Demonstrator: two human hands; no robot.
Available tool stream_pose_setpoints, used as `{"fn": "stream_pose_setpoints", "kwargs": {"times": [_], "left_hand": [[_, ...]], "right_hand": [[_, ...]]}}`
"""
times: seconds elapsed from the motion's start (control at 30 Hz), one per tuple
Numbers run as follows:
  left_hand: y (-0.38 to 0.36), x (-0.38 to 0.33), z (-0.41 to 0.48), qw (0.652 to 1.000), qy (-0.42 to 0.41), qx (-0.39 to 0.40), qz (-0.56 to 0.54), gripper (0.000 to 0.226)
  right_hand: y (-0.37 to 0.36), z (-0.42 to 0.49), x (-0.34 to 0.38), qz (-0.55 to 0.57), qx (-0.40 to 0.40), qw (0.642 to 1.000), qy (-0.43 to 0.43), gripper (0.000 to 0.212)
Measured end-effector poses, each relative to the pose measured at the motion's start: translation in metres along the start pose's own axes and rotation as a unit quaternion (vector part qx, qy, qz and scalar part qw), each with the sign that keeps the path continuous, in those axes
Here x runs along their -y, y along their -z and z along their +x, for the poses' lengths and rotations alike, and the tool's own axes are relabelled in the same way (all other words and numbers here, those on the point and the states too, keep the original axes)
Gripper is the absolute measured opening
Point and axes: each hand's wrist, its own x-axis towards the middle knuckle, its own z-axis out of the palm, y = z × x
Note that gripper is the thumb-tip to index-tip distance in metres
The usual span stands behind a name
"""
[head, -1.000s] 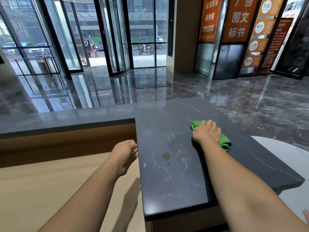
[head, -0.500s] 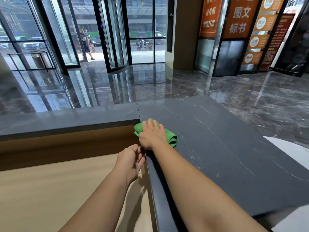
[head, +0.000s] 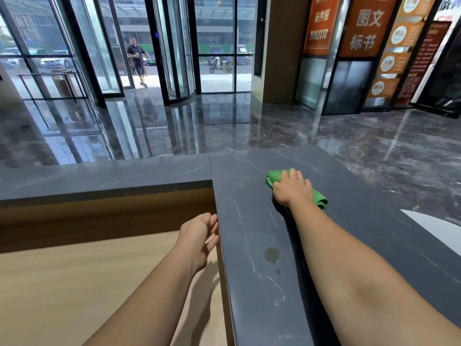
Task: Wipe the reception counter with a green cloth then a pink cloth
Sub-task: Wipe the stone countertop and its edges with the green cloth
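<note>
Right hand [head: 291, 189], fingers flat, presses cloth [head: 320, 199], swept right from counter [head: 244, 208] left edge (green pass ongoing). Left hand [head: 199, 236] relaxed, empty, seemingly touching edge. Near stain [head: 272, 253] unwiped.

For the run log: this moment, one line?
right hand: flat on green cloth, on counter | left hand: open, at counter edge
</note>
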Motion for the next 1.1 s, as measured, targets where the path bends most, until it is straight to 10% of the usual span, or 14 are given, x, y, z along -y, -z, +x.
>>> {"fn": "stream_pose_setpoints", "kwargs": {"times": [0.17,0.63,1.1], "left_hand": [[0.006,0.0,0.003,0.999,0.004,0.014,0.05,0.022],[0.014,0.006,0.01,0.995,0.021,0.077,-0.053,0.061],[0.019,0.019,-0.029,0.997,0.008,0.062,-0.055,0.07]], "right_hand": [[-0.003,0.013,0.045,0.003,-0.014,0.999,-0.041,0.059],[-0.01,-0.048,0.095,-0.001,0.059,0.943,0.329,0.059],[0.006,-0.037,-0.038,-0.022,0.024,0.995,0.091,0.058]]}}
